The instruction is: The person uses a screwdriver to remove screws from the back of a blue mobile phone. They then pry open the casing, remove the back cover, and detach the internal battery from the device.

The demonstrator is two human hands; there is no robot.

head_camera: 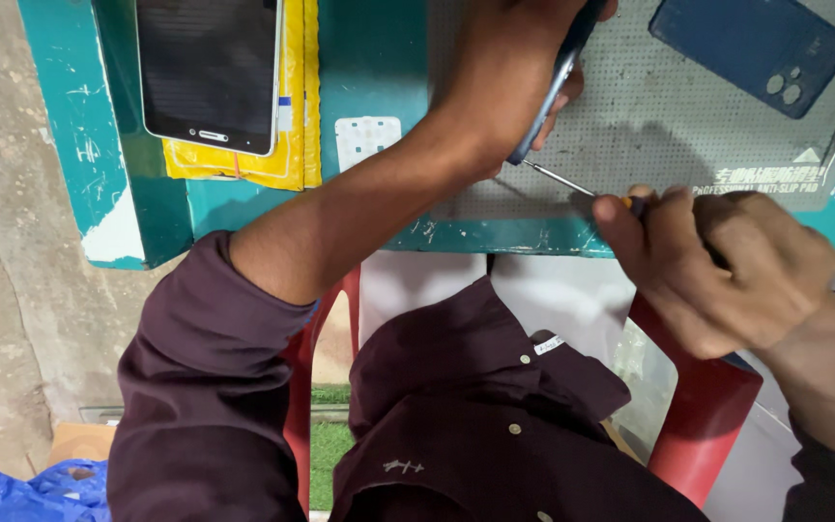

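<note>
My left hand [504, 68] grips a slim phone [562, 72] on edge, tilted above a grey perforated mat [659, 126]. My right hand [727, 266] is closed around a small screwdriver [572, 184]; its thin metal shaft points left and its tip meets the phone's lower end. The screwdriver's handle is mostly hidden inside my fist. Both hands work at the near edge of a teal table [379, 58].
A black-screened phone [210, 72] lies on a yellow packet [297, 106] at the table's left. A blue phone back cover [751, 48] with camera holes rests on the mat's far right. A red plastic chair [707, 406] is under me, a blue bag [31, 493] on the floor.
</note>
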